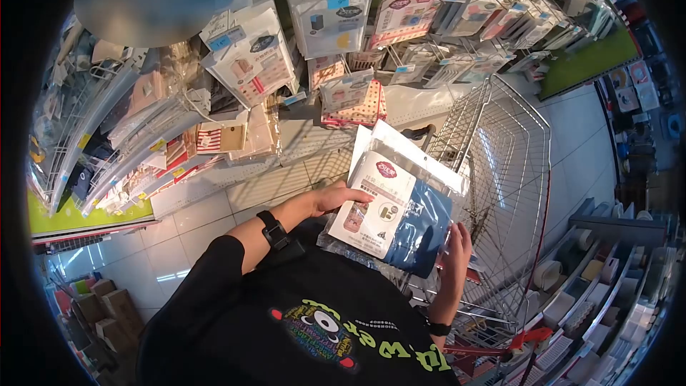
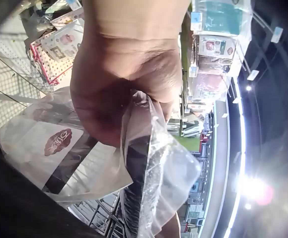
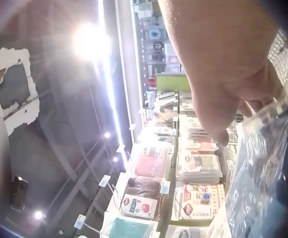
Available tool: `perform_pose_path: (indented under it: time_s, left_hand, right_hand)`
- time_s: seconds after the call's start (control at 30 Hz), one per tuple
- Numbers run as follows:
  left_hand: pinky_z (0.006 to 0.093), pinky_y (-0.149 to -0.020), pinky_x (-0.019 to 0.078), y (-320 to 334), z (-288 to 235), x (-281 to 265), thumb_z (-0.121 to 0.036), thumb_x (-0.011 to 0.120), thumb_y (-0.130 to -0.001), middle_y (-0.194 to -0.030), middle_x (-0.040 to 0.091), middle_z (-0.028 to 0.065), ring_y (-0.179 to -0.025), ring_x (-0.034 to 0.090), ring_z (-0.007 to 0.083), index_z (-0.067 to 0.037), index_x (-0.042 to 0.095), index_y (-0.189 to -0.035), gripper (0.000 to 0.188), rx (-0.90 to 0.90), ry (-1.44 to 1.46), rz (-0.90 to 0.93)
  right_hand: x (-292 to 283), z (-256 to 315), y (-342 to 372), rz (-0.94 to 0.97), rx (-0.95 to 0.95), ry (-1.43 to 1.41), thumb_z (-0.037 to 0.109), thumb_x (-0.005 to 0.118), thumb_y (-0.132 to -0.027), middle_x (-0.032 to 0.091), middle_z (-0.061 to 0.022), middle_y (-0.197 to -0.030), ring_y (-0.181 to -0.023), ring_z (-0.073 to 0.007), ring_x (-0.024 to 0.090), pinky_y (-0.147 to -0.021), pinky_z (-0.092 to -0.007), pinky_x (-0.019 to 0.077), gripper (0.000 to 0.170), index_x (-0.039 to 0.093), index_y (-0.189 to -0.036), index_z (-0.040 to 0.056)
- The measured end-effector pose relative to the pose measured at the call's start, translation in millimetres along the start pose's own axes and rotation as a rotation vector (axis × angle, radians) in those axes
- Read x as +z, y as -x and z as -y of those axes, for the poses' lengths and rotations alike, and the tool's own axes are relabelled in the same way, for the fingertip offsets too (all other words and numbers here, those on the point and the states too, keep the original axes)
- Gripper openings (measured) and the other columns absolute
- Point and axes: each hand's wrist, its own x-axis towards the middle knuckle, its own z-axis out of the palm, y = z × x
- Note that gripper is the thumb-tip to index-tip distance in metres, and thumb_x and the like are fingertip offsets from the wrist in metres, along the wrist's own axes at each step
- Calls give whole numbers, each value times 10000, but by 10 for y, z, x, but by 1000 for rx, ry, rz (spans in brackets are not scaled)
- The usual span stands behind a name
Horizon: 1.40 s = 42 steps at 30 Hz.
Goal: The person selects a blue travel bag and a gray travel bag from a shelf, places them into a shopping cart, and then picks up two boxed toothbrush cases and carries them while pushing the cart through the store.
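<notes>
1. Head view: your largest surroundings are the display rack (image 1: 418,102), hung with bagged goods, and the wire cart (image 1: 525,105) to the right.
2. Your dark shirt (image 1: 236,314) carries green lettering; "wer" reads most clearly.
3. The clear-wrapped package (image 1: 364,207) is between your hands, off the hooks and not lying in the cart. I judge that picking it out is done and looking it over is under way; setting it down anywhere is left.
4. Your left hand (image 1: 336,198) pinches its left side, thumb on the front; your right hand (image 1: 457,244) grips its right edge.
5. On its white label, the red oval logo (image 1: 386,170) bears pale characters, too blurred to read surely, as are the finer lines below.
6. Blue price tags, such as the upper price tag (image 1: 338,1), show figures you cannot read reliably here.
</notes>
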Motion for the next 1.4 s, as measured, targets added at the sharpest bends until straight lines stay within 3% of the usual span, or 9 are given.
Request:
perform_pose_path:
  time_s: [0.27,0.3,0.37,0.4,0.43,0.5,0.53,1.13,1.4]
  left_hand:
    - [290,-753,523,-264,-47,-267,-204,653,-836,-984,655,92,-866,633,153,25,602,-1086,343,40,59,6]
    - [282,-778,507,-433,74,-320,-208,649,-838,-1009,651,96,-885,620,147,21,605,-1095,347,236,-37,-48]
    - [279,-797,499,-398,-146,-338,-191,629,-847,-1032,646,95,-890,615,142,23,600,-1108,338,90,-34,25]
    - [279,-797,499,-391,-227,-384,-191,629,-847,-1032,646,95,-890,615,142,23,600,-1108,338,91,-77,49]
    - [285,-793,505,-304,-279,-320,-189,627,-847,-1041,645,100,-896,622,152,22,593,-1127,353,47,-90,52]
    - [290,-789,511,-398,-357,-357,-188,625,-846,-1049,644,104,-902,629,163,22,586,-1146,368,-4,-102,97]
    - [287,-785,511,-433,-373,-387,-189,617,-852,-1049,645,106,-899,629,161,25,590,-1139,359,9,-102,107]
    - [276,-698,528,-1410,-1035,-122,-197,635,-838,-968,662,103,-784,651,164,42,608,-1074,336,236,-178,102]
    - [307,-635,552,-2231,-1782,309,-200,656,-814,-947,657,110,-735,657,174,39,607,-1056,344,145,-218,39]
  right_hand:
    - [-1155,47,634,-246,-321,365,174,601,-885,544,-147,-1199,-1065,-220,548,-892,-311,426,434,466,-1269,21]
    - [-1244,27,784,-343,-391,557,166,624,-861,582,-151,-1137,-1038,-228,567,-850,-318,445,430,493,-1242,13]
    - [-1499,-241,1005,-428,-430,774,160,641,-823,642,-137,-930,-898,-248,615,-809,-340,471,293,593,-1057,-9]
    - [-1473,-237,1169,-435,-106,951,179,663,-786,648,-102,-869,-883,-269,604,-892,-385,434,182,632,-879,25]
    - [-1440,-328,1316,-466,-107,919,179,663,-786,648,-102,-869,-883,-269,604,-892,-385,434,182,632,-879,25]
    - [-1197,-446,1475,-527,-631,1277,187,681,-748,647,-62,-806,-875,-273,584,-989,-435,349,138,633,-785,63]
    - [-1114,-502,1472,-605,-614,1221,171,685,-733,643,-51,-783,-883,-236,580,-1046,-466,266,117,637,-774,73]
    - [-1135,-272,907,-787,-465,1100,150,656,-706,620,-85,-745,-842,-249,576,-1026,-459,286,89,622,-709,68]
    - [-1299,117,63,-939,-466,1046,213,684,-660,619,-81,-728,-852,-246,571,-920,-424,323,145,649,-708,82]
